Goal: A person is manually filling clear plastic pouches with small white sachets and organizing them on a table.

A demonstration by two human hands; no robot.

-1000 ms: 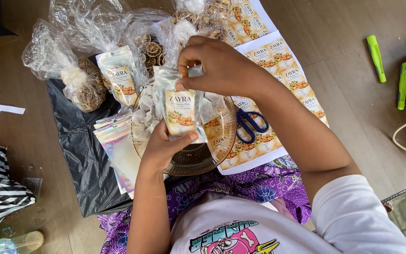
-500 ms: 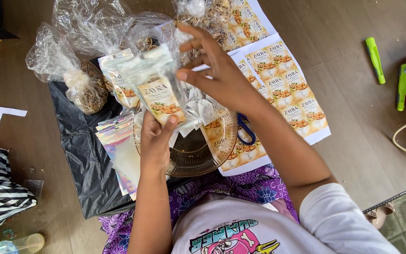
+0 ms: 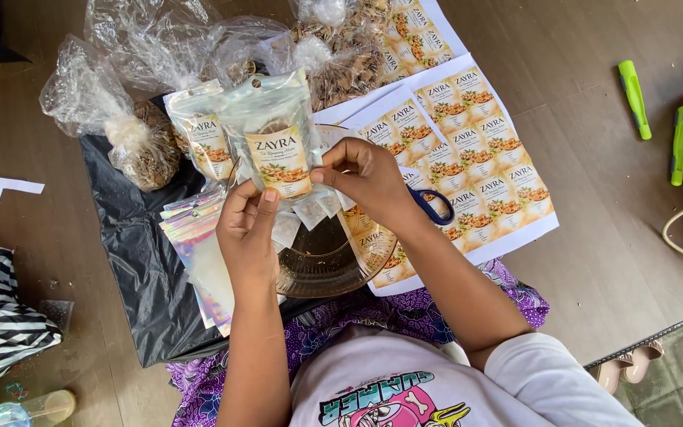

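Both my hands hold up a small clear stand-up pouch (image 3: 274,134) with a yellow label on its front. My left hand (image 3: 248,229) grips its lower left edge from below. My right hand (image 3: 365,175) pinches its right edge. Under the pouch sits a round glass plate (image 3: 322,265) with a few small white sachets (image 3: 310,212) at its rim. A second labelled pouch (image 3: 203,134) stands just to the left.
A sheet of printed labels (image 3: 476,166) lies to the right, with blue-handled scissors (image 3: 435,207) partly under my right wrist. Clear bags of dried snacks (image 3: 136,142) lie on black plastic (image 3: 132,261). A stack of empty shiny pouches (image 3: 199,253) lies at left. Green markers (image 3: 634,87) lie far right.
The pouch has been lifted off the plate and turned upright. My right hand has shifted from the top of the pouch to its right edge.
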